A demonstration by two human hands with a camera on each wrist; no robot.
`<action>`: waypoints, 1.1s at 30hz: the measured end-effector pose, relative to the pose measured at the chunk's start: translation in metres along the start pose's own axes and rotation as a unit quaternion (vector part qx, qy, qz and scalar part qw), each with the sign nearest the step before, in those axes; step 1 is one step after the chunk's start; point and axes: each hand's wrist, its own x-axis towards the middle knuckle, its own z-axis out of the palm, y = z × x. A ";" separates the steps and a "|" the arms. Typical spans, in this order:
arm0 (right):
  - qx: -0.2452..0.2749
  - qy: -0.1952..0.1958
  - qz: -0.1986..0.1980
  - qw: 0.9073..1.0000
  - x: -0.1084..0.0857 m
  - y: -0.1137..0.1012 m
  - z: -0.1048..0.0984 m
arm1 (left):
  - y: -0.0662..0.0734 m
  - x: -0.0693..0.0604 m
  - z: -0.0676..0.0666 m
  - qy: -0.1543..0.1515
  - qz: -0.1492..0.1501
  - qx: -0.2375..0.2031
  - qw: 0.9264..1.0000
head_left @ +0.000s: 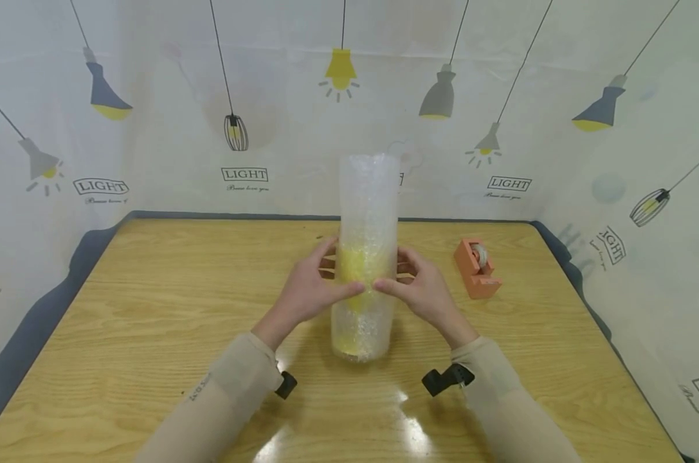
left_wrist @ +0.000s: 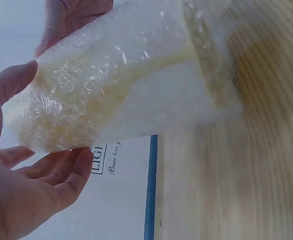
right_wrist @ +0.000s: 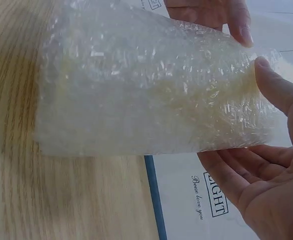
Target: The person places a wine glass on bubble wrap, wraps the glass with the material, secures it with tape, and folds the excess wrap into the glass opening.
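Note:
A tall roll of bubble wrap (head_left: 368, 193) stands upright over the middle of the table, wrapped around a yellow object (head_left: 356, 263). Through the layers in the left wrist view, the yellow object (left_wrist: 106, 97) shows a thin stem and a flat, disc-like base; its exact kind is blurred by the wrap. From the left side my left hand (head_left: 314, 283) grips the roll, thumb across the front and fingers behind. My right hand (head_left: 421, 286) grips it from the right in the same way, the two thumb tips close together. Whether the roll's lower end touches the table, I cannot tell.
An orange tape dispenser (head_left: 478, 273) with a roll of clear tape stands to the right on the wooden table (head_left: 181, 289). Behind and at both sides hangs a pale cloth (head_left: 291, 116) printed with lamps. Each wrist wears a small black camera.

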 end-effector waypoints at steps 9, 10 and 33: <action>0.023 0.016 -0.056 0.998 0.002 -0.004 0.003 | 0.005 0.000 -0.005 0.032 0.054 0.024 0.998; 0.022 0.020 -0.060 0.998 0.002 -0.004 0.003 | 0.006 0.000 -0.005 0.035 0.058 0.027 0.997; -0.010 0.038 -0.085 0.996 0.000 0.003 0.010 | 0.006 -0.002 -0.010 0.024 0.112 0.048 0.992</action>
